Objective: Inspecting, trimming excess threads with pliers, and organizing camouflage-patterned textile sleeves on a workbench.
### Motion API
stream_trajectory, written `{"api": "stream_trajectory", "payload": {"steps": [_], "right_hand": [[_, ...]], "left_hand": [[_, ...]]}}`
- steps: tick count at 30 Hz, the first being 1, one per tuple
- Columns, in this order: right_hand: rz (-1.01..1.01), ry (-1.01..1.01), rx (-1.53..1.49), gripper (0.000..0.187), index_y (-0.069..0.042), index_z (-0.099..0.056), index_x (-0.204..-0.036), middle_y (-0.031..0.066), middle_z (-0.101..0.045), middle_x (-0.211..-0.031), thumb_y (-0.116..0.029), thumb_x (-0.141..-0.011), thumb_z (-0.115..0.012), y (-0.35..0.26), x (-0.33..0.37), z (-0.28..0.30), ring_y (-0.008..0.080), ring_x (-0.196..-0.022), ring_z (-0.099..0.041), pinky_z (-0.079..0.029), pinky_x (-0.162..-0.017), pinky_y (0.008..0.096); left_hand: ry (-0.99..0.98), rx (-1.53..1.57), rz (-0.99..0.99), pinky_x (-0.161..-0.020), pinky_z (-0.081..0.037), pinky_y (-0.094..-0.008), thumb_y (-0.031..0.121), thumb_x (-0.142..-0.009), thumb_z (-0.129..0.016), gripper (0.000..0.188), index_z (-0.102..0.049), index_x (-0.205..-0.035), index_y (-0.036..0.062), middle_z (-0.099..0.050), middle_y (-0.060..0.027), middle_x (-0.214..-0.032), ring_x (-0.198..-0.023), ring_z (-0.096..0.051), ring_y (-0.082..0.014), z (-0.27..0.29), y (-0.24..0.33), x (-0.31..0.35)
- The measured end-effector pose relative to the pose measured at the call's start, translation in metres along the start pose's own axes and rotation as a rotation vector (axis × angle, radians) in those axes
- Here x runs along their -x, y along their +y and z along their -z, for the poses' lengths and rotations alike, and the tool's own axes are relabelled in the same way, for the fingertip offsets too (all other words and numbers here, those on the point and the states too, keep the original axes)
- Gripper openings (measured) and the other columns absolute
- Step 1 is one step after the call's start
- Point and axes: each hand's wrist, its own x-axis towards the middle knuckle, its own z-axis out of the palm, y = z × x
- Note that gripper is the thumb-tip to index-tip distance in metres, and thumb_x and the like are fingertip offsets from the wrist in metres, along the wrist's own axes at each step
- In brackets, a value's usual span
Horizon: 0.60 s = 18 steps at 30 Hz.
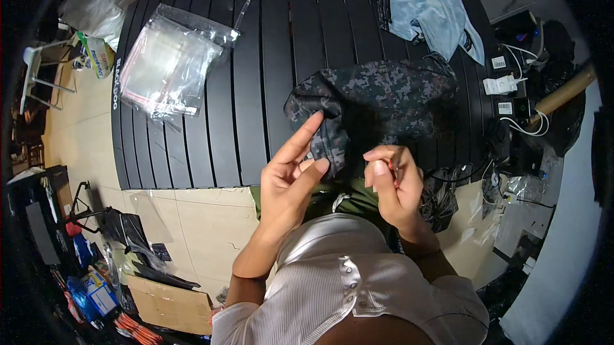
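A dark camouflage cloth item (396, 92) in a digital pattern lies on the near part of the table, its left end folded and raised. My left hand (289, 182) is at that end, with index finger and thumb stretched apart. The index fingertip rests against the cloth and the thumb is by its lower edge; the other fingers are curled and partly hidden. My right hand (398, 185) is held just in front of the cloth, its fingers closed round a small red-orange thing, mostly covered and too small to name.
The black slatted table (249, 89) carries clear plastic bags (169, 67) on the left and folded light-blue garments (428, 9) at the far right. White chargers with cables (505, 85) sit by the right edge. A cardboard piece (169, 303) lies on the floor at lower left.
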Motion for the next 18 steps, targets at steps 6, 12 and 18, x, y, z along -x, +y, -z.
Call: {"api": "stream_trajectory", "payload": {"steps": [6, 12, 18], "right_hand": [[-0.234, -0.242, -0.298, 0.021, 0.002, -0.059, -0.09, 0.002, -0.058, -0.066, -0.015, -0.094, -0.047, -0.01, 0.002, 0.004, 0.0053, -0.051, -0.051, -0.04, -0.047, 0.0192], [-0.708, -0.449, -0.375, 0.031, 0.002, -0.059, -0.077, 0.0041, -0.056, -0.054, -0.023, -0.095, -0.049, -0.016, 0.0, 0.004, 0.0089, -0.045, -0.054, -0.042, -0.042, 0.0211], [-0.764, -0.523, -0.419, 0.037, 0.003, -0.058, -0.074, 0.0068, -0.057, -0.053, -0.026, -0.095, -0.047, -0.018, -0.001, 0.006, 0.011, -0.044, -0.056, -0.043, -0.041, 0.0209]], "left_hand": [[-0.092, 0.166, 0.0, -0.059, -0.036, -0.0118, -0.02, -0.076, -0.045, 0.066, -0.029, -0.138, -0.0036, -0.026, -0.0129, -0.146, -0.066, -0.041, 0.0034, 0.0, -0.003, 0.002], [-0.105, 0.132, 0.001, -0.078, -0.042, -0.0141, -0.02, -0.076, -0.044, 0.068, -0.025, -0.14, -0.0024, -0.019, -0.0121, -0.149, -0.097, -0.053, -0.0016, 0.0, -0.003, 0.005], [-0.184, 0.089, -0.044, -0.085, -0.041, -0.0167, -0.019, -0.078, -0.041, 0.068, -0.021, -0.141, -0.0025, -0.017, -0.0122, -0.15, -0.11, -0.05, -0.0062, 0.001, -0.001, 0.006]]}}
